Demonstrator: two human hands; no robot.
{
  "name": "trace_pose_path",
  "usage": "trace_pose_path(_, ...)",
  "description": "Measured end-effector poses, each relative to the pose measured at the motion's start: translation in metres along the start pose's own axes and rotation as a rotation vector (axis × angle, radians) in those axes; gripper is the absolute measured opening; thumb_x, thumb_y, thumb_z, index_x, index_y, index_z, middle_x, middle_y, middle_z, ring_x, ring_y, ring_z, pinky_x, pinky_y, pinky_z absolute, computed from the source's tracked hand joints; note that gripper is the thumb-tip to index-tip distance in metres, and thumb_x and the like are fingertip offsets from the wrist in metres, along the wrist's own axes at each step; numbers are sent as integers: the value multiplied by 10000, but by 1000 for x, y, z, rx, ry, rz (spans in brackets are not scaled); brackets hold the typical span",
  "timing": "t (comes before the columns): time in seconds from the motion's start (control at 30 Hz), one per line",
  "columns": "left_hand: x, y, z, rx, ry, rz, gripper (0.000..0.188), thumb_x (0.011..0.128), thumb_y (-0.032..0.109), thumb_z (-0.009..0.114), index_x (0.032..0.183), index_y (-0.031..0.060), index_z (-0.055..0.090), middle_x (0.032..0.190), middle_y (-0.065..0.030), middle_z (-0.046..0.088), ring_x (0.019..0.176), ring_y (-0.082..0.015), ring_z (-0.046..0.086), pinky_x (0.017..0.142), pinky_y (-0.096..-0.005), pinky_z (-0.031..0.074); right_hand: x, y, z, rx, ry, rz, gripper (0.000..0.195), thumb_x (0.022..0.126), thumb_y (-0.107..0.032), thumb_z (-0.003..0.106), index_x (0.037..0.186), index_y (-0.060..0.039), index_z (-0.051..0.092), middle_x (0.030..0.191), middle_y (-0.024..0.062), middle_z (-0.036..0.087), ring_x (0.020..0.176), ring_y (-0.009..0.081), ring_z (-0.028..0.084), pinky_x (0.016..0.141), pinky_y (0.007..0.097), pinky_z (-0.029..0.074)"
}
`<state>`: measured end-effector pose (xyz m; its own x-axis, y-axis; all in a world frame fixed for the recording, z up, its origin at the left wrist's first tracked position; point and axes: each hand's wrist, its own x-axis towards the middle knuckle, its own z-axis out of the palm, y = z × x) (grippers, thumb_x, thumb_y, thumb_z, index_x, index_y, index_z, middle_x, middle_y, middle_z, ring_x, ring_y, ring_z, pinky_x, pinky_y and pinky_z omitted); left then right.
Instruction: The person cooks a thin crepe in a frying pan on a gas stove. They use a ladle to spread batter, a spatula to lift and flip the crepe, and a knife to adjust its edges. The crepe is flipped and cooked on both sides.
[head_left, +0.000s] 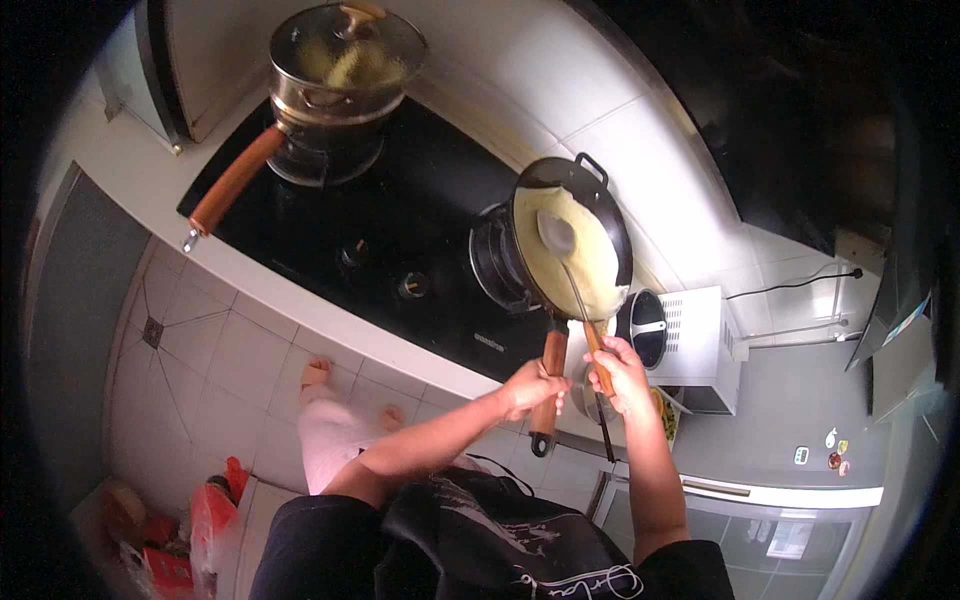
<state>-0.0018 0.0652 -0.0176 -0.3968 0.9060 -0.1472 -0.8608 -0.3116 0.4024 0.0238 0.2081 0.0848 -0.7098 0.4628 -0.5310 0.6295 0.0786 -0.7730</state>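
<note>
My left hand (531, 391) is closed around the wooden handle of a dark wok (622, 225). The wok is tilted above the right burner (499, 259). A thick pale-yellow mixture (600, 270) spreads inside it up to the lower-right rim. In my right hand (622, 373) is the wooden handle of a metal ladle (556, 234), whose bowl rests in the mixture. Beneath my hands, a bowl (582, 394) is mostly hidden. Dark chopsticks (606, 435) stick out beside it. I cannot tell whether any mixture runs into the bowl.
A lidded pot (322, 101) with yellowish food sits on the left burner, its long wooden handle (236, 180) jutting past the front edge of the black glass hob (420, 217). A white microwave (697, 345) and grey refrigerator (795, 405) stand right. Red bags (206, 517) lie lower left.
</note>
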Motion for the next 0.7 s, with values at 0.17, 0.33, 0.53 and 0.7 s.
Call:
trace_pose_path(0.17,2,6,-8,41,-2,31,139,777,142,584,759,49,482,624,-29,503,540,-131,506,512,-278,460,11,4,-6,36,-116,-56,321,810,-50,458,1115,-57,357,892,148,574,574,177,532,467,268,437)
trace_pose_path(0.33,11,0,-8,-26,23,30,210,787,200,595,799,34,467,655,-18,502,545,-129,498,508,-255,450,15,10,-18,164,-188,-69,373,840,-188,483,1166,-57,357,963,163,570,617,201,576,519,287,476)
trace_pose_path(0.53,3,-13,1,-269,87,30,319,790,267,592,935,16,459,755,-69,542,583,-158,522,546,-283,468,19,65,-36,439,-91,118,383,866,-400,386,1061,-82,475,855,56,584,591,154,543,482,274,447)
trace_pose_path(0.7,-16,-36,0,-282,-30,13,453,788,348,578,1056,21,413,860,-69,549,654,-148,564,583,-279,495,18,130,25,563,-125,123,282,871,-332,401,923,-77,510,692,-27,510,542,90,454,458,214,385)
